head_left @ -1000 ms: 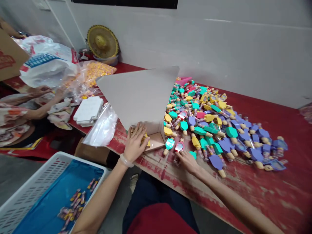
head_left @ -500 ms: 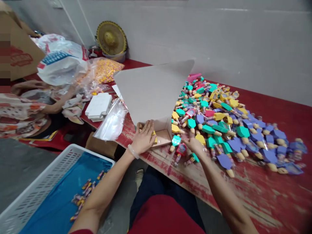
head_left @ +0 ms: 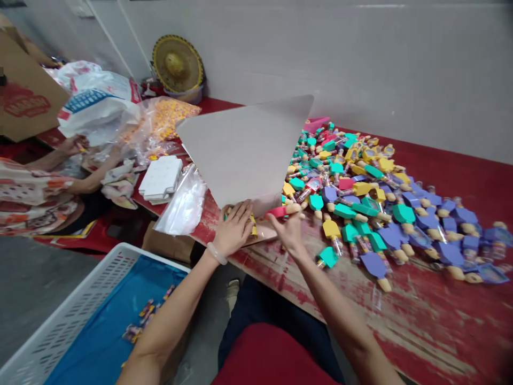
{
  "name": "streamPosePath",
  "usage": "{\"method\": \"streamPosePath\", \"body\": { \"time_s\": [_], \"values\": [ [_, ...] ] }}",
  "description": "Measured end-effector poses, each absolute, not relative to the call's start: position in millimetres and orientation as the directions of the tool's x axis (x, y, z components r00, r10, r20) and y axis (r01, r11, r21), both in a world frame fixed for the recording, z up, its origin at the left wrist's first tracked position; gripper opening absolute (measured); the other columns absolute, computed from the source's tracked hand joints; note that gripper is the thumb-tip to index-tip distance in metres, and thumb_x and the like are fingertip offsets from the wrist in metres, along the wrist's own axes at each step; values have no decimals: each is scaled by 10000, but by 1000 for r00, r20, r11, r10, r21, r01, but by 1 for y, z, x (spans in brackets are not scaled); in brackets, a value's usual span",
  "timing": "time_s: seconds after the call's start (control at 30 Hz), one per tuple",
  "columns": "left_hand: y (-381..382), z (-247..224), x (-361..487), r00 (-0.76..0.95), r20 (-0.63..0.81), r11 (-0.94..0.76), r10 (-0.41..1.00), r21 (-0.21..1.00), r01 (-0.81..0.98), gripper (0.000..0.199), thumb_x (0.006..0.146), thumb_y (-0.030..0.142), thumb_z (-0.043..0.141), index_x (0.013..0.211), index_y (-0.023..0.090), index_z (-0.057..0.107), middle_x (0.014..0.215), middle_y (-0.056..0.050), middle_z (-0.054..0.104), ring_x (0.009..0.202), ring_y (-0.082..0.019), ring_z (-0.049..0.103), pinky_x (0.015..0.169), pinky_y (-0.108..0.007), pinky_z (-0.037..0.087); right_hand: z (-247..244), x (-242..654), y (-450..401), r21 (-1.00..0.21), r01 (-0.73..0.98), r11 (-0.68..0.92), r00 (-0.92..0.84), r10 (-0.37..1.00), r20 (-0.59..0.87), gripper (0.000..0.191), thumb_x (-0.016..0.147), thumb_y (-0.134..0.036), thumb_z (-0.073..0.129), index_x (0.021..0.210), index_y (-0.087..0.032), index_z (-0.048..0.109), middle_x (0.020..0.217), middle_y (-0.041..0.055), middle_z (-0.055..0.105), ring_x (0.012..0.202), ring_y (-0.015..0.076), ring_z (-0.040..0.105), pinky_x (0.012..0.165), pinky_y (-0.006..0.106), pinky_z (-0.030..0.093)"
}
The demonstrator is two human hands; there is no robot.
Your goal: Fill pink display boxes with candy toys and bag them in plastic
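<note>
An open cardboard box (head_left: 267, 205) with a large raised grey lid flap (head_left: 244, 155) stands at the table's front edge. My left hand (head_left: 233, 227) lies flat with fingers stretched over the box's left side, on yellow toys (head_left: 253, 224) that it partly hides. At the box's right side, my right hand (head_left: 291, 230) is closed on a red plastic toy (head_left: 278, 212) with a beige end; its tip points into the box. To the right spreads a heap of candy toys (head_left: 356, 214) in green, yellow, purple and red, with clear tubes and beige ends.
Left of the box lie clear plastic bags (head_left: 184, 206) and stacked white cards (head_left: 161, 179). A white basket (head_left: 120, 256) with a blue lining stands below left. Another person's arm (head_left: 94, 174) works by a bag of orange-yellow pieces (head_left: 172, 113). A straw hat (head_left: 177, 63) leans at the wall.
My right hand has moved left from the heap to the box with a red toy. Some toys near the table edge are gone from there. My left hand stays on the box.
</note>
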State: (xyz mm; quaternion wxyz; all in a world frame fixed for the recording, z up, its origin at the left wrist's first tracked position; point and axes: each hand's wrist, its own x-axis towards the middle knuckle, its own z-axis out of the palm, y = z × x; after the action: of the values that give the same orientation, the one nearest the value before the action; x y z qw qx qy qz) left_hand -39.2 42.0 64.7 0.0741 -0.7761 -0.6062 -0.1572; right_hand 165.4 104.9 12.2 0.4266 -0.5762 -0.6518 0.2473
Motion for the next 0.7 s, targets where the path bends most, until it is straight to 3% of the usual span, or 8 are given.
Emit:
{"method": "streamPosePath", "body": {
  "time_s": [0.13, 0.33, 0.47, 0.7],
  "values": [
    [40, 64, -38, 212, 342, -252, 916, 76, 965, 507, 1045, 382, 341, 1494, 192, 478, 1582, -70, 422, 1436, -249, 442, 1185, -492, 267, -10, 120, 116, -789, 592, 167, -42, 983, 177, 499, 868, -516, 589, 1132, -169, 347, 976, 165, 646, 869, 304, 651, 762, 408, 531],
    [41, 62, -38, 212, 355, -257, 911, 84, 963, 502, 1044, 375, 359, 1494, 186, 477, 1572, -84, 441, 1429, -262, 447, 1183, -501, 267, -12, 114, 121, -610, 755, 241, -97, 961, 259, 450, 930, -449, 566, 1174, -143, 344, 1132, 218, 591, 996, 340, 647, 799, 430, 533],
    [41, 58, -38, 209, 374, -254, 904, 75, 964, 495, 1042, 374, 371, 1479, 179, 498, 1553, -94, 472, 1406, -272, 470, 1172, -513, 279, 8, 97, 121, -515, 810, 280, -208, 959, 194, 378, 987, -400, 535, 1175, -114, 375, 1265, 256, 498, 1091, 324, 616, 835, 395, 514],
    [44, 70, -36, 210, 338, -238, 918, 44, 970, 474, 1044, 369, 361, 1453, 191, 521, 1523, -113, 512, 1398, -307, 467, 1147, -559, 282, 29, 133, 120, -490, 804, 335, -383, 924, 3, 247, 1017, -337, 495, 1187, -159, 520, 1225, 159, 578, 1052, 245, 621, 808, 310, 477]
  ]
}}
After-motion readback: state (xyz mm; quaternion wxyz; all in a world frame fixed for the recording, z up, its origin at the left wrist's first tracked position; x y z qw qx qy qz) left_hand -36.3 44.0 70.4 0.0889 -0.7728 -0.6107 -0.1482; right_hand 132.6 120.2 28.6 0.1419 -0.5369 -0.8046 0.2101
